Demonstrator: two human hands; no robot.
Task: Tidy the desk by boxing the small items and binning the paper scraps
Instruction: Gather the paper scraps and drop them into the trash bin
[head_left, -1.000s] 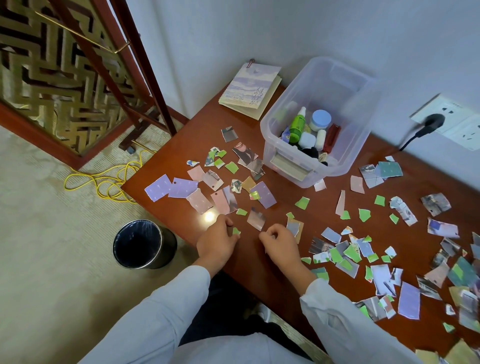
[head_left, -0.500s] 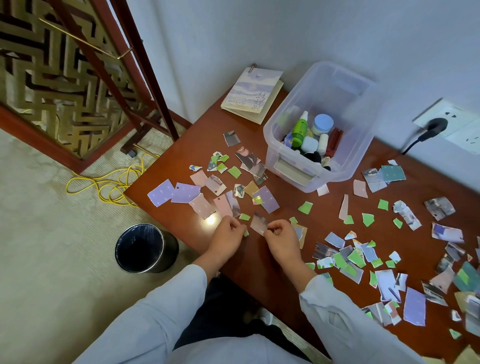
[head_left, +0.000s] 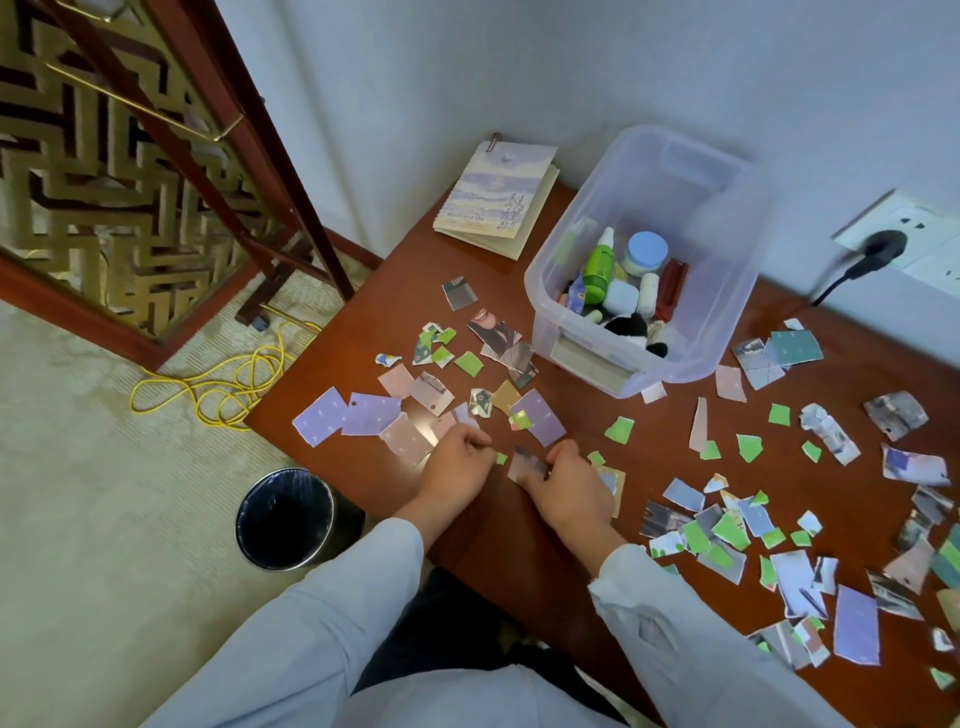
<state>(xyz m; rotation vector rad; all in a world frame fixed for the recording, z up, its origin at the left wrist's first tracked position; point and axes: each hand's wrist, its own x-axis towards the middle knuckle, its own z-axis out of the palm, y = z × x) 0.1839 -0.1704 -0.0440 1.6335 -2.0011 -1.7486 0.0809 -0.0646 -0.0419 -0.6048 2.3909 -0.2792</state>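
Observation:
Torn paper scraps (head_left: 722, 525) in green, lilac and photo print lie scattered over the brown desk (head_left: 561, 551). A clear plastic box (head_left: 644, 249) at the back holds small bottles, jars and other items. My right hand (head_left: 566, 486) pinches a greyish photo scrap (head_left: 524, 464) at the desk's near edge. My left hand (head_left: 457, 470) is curled beside it, fingers closed over scraps near a small green piece (head_left: 501, 458); what it holds is hidden. A black bin (head_left: 288, 519) stands on the floor left of the desk.
A notebook (head_left: 498, 197) lies at the desk's far left corner. A black plug (head_left: 878, 249) sits in the wall socket behind the box. A yellow cable (head_left: 218, 384) coils on the carpet by a wooden lattice screen (head_left: 119, 156).
Both hands slid forward a little and drew together. The right hand's fingers closed onto the greyish photo scrap that lay between the hands.

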